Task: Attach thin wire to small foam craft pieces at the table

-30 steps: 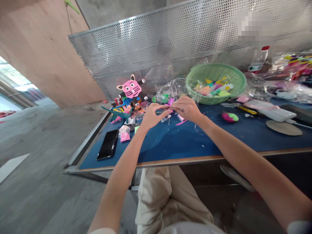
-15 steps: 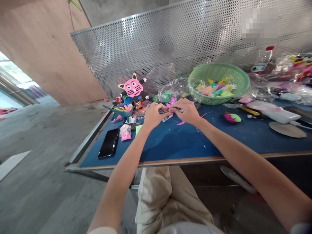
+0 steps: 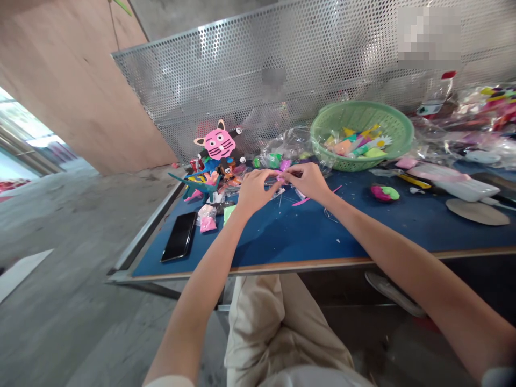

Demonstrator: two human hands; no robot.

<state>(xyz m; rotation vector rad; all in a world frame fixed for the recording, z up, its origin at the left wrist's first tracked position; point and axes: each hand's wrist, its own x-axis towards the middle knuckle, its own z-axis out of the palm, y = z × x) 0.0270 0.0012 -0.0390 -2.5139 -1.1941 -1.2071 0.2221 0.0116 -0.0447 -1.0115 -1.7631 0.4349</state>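
A small pink-purple piece (image 3: 281,176) is near the centre of the frame, pinched narrowly between the fingertips of both hands; the left hand (image 3: 255,191) meets it from the left, the right hand (image 3: 309,180) from the right, neither clearly nearer; fingers hide its long axis; a thin pink strip (image 3: 300,203) lies just below the right hand; a green plastic basket (image 3: 403,131) stands upper right.

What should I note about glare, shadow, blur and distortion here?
Head view: glare streaks the silver perforated metal panel, and the bright opening at far left is washed out. Head view: soft shadow on the blue tabletop beside the left forearm; picture edges look stretched. Head view: the small pink-purple piece between left hand and right hand is too indistinct to make out.
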